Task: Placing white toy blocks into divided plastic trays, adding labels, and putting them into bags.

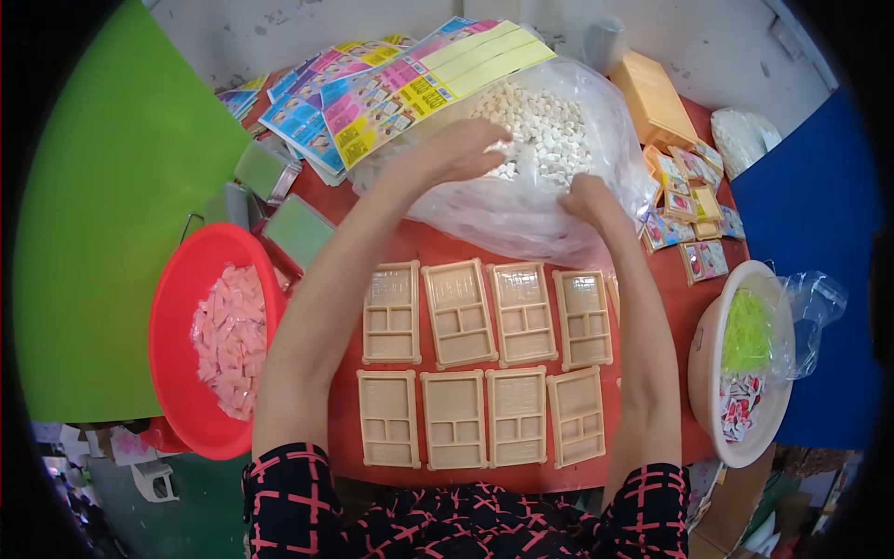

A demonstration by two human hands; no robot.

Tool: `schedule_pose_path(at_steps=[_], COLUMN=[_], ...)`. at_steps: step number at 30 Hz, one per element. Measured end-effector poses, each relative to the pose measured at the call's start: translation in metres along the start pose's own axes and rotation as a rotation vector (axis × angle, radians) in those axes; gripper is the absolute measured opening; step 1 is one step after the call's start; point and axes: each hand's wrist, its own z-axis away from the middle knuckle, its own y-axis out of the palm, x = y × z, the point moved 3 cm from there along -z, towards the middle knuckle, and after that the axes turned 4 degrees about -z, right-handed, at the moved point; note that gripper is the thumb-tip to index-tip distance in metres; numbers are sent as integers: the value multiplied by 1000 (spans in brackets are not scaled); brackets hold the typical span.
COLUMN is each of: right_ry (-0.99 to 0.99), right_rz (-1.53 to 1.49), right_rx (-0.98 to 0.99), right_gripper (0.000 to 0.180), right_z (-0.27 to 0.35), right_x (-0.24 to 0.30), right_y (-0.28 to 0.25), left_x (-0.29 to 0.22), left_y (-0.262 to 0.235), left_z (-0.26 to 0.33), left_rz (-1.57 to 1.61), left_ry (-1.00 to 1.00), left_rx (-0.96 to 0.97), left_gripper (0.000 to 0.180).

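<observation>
My left hand (468, 152) reaches over a large clear plastic bag (484, 219) of small white pieces (545, 126), its fingers stretched out and apart. At the bag's right side my right hand (587, 197) is closed, its fingers curled in at the edge of the pile. What it holds, if anything, is hidden. Between my forearms, several beige compartment trays (452, 419) lie in two rows, each with one large section and smaller ones. The trays look bare inside.
Printed colourful sheets (410, 93) overlap the bag's back left. A red basin (166, 345) of pink packets stands left. At right are a whitish basin (705, 373) with green and printed packets, filled small trays (703, 261) and an orange-beige box (652, 98). Green and blue panels flank the red table (419, 247).
</observation>
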Motion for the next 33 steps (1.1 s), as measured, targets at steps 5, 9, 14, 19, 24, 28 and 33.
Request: schedule_pose_path(at_steps=[5, 9, 14, 19, 24, 28, 33], right_ry=[-30, 32, -199, -167, 207, -18, -51], right_rz=[159, 21, 194, 307, 109, -414, -1273], right_rx=[282, 207, -397, -682, -235, -296, -297], right_gripper=[26, 21, 51, 60, 47, 18, 22], right_z=[-3, -24, -70, -126, -158, -169, -125], right_x=[-1, -1, 8, -28, -53, -59, -6], right_y=[2, -25, -40, -28, -33, -67, -131], left_x=[39, 51, 70, 89, 86, 82, 76], left_y=[36, 48, 34, 41, 40, 46, 49], left_z=[-7, -14, -43, -38, -35, -49, -53], left_rz=[-317, -442, -226, -353, -313, -421, -269], left_ry=[-278, -317, -382, -827, -839, -611, -546], left_rx=[409, 535, 63, 157, 85, -228, -286], left_gripper=[25, 21, 29, 58, 55, 23, 22])
